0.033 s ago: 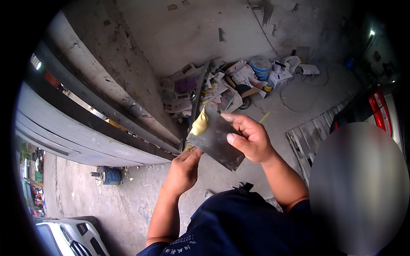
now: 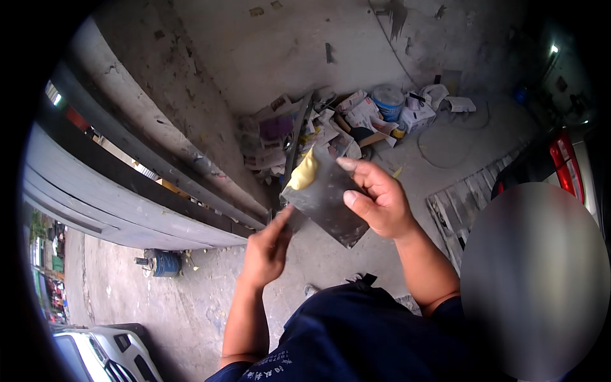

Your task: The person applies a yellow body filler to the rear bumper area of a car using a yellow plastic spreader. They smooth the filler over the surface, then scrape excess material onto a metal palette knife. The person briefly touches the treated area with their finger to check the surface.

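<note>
My right hand is closed on a dark, flat square plate, thumb on its face and fingers at its edge. A soft mound of pale yellow paste sits on the plate's upper left corner. My left hand is just below and left of that corner, its fingers blurred and curled together, the forefinger reaching up toward the plate's edge; what they hold is hidden.
Paper and cardboard scraps and a blue bucket lie by the back wall. Grey metal beams run at left, above a blue can. A white car is lower left; a slatted pallet and red tail light are right.
My right hand has shifted slightly up and right with the plate and paste. My left hand has moved slightly left, its fingertips now higher and more blurred.
</note>
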`<state>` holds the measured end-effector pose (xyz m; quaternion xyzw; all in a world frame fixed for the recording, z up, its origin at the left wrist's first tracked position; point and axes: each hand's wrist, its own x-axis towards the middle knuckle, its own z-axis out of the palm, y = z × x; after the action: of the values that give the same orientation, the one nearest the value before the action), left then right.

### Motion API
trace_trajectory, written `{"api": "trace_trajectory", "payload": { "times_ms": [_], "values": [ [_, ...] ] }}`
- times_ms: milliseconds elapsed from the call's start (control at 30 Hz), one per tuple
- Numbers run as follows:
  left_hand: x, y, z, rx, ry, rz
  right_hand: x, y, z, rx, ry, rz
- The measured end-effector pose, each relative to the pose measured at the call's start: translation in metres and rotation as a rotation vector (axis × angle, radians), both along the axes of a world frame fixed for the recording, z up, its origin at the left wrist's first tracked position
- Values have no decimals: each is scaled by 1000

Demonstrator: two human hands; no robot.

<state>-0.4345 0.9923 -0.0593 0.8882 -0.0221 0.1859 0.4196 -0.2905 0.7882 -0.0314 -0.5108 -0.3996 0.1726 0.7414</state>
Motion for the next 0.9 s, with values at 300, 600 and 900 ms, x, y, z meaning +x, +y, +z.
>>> {"api": "trace_trajectory", "payload": {
  "times_ms": [300, 600, 900],
  "values": [
    [19, 30, -8, -941, 181, -300, -5, -6, 23, -37, -912, -158],
    [54, 52, -29, -830, 360, -505, -23, 0, -12, -410, -930, -408],
    [86, 44, -41, -1267, 390, -635, -98, -9, -83, -530, 89, -1010]
  ]
}}
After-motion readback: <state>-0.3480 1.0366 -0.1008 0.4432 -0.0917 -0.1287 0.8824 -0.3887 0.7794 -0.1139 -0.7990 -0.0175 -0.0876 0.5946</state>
